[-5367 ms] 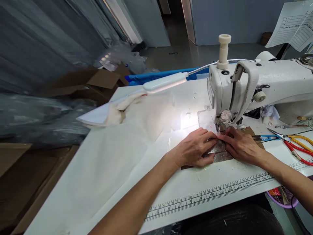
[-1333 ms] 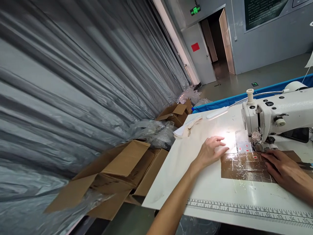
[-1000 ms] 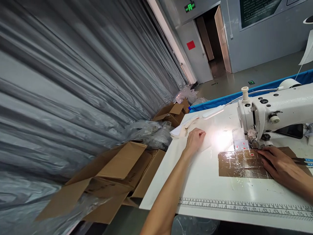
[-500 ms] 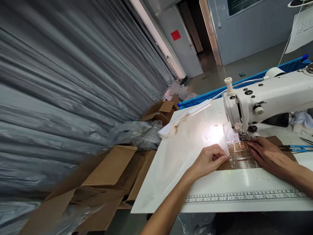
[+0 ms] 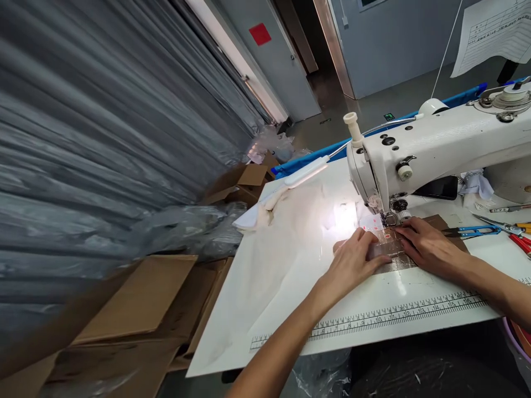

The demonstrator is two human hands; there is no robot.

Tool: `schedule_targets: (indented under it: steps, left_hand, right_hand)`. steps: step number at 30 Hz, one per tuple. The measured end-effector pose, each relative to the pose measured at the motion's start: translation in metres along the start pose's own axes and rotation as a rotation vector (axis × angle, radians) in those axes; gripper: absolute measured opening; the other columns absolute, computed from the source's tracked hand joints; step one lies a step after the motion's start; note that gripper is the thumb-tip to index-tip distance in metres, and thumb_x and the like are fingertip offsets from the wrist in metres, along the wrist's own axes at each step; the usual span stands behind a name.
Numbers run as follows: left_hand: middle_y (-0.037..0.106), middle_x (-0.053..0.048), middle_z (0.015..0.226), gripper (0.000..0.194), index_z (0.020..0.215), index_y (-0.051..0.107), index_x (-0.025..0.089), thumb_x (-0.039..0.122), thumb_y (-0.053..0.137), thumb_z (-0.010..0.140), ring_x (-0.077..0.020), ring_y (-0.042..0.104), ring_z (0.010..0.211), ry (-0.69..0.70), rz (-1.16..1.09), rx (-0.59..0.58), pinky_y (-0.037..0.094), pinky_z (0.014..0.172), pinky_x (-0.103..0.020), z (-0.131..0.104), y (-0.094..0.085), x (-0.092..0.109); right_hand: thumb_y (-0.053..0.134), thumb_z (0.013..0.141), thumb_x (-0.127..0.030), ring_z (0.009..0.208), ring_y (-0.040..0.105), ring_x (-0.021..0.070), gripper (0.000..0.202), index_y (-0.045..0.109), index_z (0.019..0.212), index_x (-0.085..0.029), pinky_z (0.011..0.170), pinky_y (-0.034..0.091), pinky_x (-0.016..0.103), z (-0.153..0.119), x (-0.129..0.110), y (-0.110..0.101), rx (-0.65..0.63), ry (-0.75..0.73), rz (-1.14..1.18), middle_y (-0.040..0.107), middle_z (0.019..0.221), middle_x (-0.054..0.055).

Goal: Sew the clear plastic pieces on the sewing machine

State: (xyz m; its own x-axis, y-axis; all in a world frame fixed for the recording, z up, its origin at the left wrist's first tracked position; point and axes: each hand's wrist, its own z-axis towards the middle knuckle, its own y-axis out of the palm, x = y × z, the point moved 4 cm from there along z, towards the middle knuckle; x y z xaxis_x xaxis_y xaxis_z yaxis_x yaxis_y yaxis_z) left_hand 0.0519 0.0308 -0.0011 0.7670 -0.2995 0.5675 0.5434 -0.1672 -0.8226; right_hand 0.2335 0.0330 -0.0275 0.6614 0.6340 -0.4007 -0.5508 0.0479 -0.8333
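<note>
Beside the needle area of a white sewing machine (image 5: 431,149), my left hand (image 5: 352,257) lies on white cloth with red marks (image 5: 370,222), thumb spread away from the fingers. To its right, my right hand (image 5: 429,249) rests with fingers stretched on a brown sheet covered in clear tape (image 5: 398,261), its fingertips close to the presser foot (image 5: 389,219). The brown sheet lies flat on the white table, and both hands partly cover it. The cloth reaches up to the presser foot; its edge under my left fingers is hidden.
Blue thread snips (image 5: 477,231), scissors (image 5: 493,222) and a red-handled tool (image 5: 520,243) lie at the right. A dark phone (image 5: 442,188) sits behind the needle area. A lamp (image 5: 307,172) lights the table. A printed ruler (image 5: 390,319) runs along the front edge; cardboard boxes (image 5: 136,298) stand left.
My left hand has gone from a pinch at the cloth's edge to spread fingers lying farther over it. My right hand stays by the presser foot. The view has turned right.
</note>
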Motion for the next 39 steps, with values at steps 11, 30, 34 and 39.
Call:
schedule_targets:
  steps: [11,30,34,39]
  left_hand:
    - [0.07,-0.004,0.074,0.029,0.075,0.076,0.017,0.045,0.073,0.072,-0.0125,0.059,0.063,-0.273,-0.605,-0.135,0.05,0.059,-0.024,-0.005,-0.006,-0.023]
    - [0.053,0.007,0.045,0.054,0.056,0.047,0.017,0.044,0.092,0.044,-0.0059,0.05,0.039,-0.472,-0.861,-0.051,0.045,0.039,-0.016,-0.014,-0.011,0.009]
    - [0.056,0.005,0.047,0.053,0.056,0.048,0.016,0.044,0.092,0.045,-0.0069,0.054,0.04,-0.41,-0.875,-0.1,0.048,0.041,-0.017,-0.01,0.003,0.012]
    - [0.059,0.005,0.053,0.051,0.064,0.052,0.016,0.043,0.092,0.047,-0.0073,0.056,0.043,-0.409,-0.898,-0.038,0.048,0.043,-0.017,-0.005,-0.008,-0.003]
  right_hand:
    - [0.041,0.094,-0.02,0.098,0.062,0.0261,0.032,0.064,0.116,-0.014,0.089,0.056,0.042,-0.001,0.002,0.001,-0.055,0.056,0.039,0.06,0.111,0.016]
    - [0.069,0.081,-0.049,0.076,0.061,0.0151,0.046,0.065,0.112,-0.016,0.062,0.048,0.027,0.006,-0.023,-0.005,-0.371,0.29,1.042,0.068,0.09,0.006]
    - [0.07,0.082,-0.044,0.072,0.061,0.0134,0.034,0.067,0.1,-0.016,0.063,0.049,0.026,0.006,-0.03,-0.003,-0.462,0.248,1.123,0.069,0.086,0.004]
    - [0.068,0.085,-0.035,0.072,0.065,0.0132,0.036,0.065,0.115,-0.014,0.068,0.055,0.028,0.003,-0.001,0.008,-0.366,0.567,1.241,0.07,0.086,0.005]
